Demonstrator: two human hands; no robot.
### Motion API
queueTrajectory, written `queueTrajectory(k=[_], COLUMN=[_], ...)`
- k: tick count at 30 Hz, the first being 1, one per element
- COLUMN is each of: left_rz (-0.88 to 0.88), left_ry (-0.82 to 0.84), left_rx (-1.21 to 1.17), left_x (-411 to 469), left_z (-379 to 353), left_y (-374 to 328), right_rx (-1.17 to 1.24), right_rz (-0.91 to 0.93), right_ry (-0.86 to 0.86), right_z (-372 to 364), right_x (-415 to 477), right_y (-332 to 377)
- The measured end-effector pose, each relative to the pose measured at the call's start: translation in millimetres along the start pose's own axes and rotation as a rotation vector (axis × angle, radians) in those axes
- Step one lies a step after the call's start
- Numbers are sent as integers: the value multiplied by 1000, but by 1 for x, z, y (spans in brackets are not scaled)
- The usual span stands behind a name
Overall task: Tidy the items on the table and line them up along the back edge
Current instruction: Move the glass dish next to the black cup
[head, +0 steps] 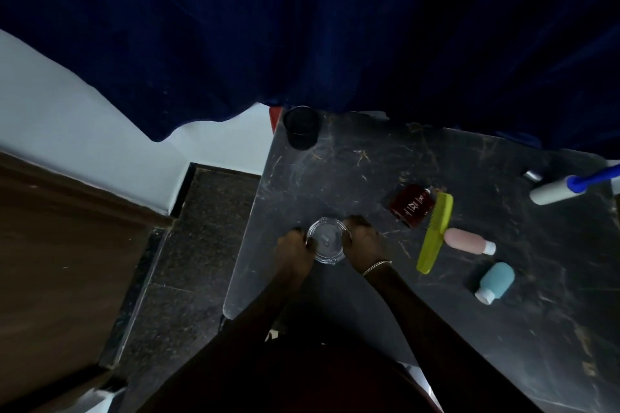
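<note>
Both hands, left hand (pixel 293 245) and right hand (pixel 360 240), clasp the round clear glass ashtray (pixel 328 240) between them; a yellow-green plastic comb (pixel 435 234) lies right of the right hand.

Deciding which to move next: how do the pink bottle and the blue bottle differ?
The pink bottle touches the green comb; the blue bottle lies apart. Pink's white cap points right, blue's toward the front edge. Pink lies farther back than blue. Both are small, white-capped and on their sides.
</note>
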State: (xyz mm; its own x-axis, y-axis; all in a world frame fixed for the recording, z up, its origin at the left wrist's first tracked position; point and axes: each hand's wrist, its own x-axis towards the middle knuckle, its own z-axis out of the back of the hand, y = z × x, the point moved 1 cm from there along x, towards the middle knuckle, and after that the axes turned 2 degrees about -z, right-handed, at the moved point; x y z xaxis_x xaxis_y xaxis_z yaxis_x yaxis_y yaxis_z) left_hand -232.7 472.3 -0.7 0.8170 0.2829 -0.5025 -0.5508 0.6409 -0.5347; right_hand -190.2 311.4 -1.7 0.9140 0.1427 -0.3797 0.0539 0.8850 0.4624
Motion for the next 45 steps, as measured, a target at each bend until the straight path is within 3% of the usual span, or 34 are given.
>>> queueTrajectory(k=[24, 39, 42, 45], left_rz=[-26, 26, -5, -96], left_ry=[-44, -26, -95, -197], left_rx=[50, -82, 28, 25], left_x=[155, 155, 141, 120], left_z=[77, 73, 72, 69], left_y=[9, 16, 17, 16], right_rx=[21, 114, 216, 233], right_rz=[28, -31, -18, 10], right_ry=[25, 34, 29, -99], right_z=[-13, -17, -13, -1], right_x=[154, 160, 147, 113], right_y=[91, 88, 80, 59])
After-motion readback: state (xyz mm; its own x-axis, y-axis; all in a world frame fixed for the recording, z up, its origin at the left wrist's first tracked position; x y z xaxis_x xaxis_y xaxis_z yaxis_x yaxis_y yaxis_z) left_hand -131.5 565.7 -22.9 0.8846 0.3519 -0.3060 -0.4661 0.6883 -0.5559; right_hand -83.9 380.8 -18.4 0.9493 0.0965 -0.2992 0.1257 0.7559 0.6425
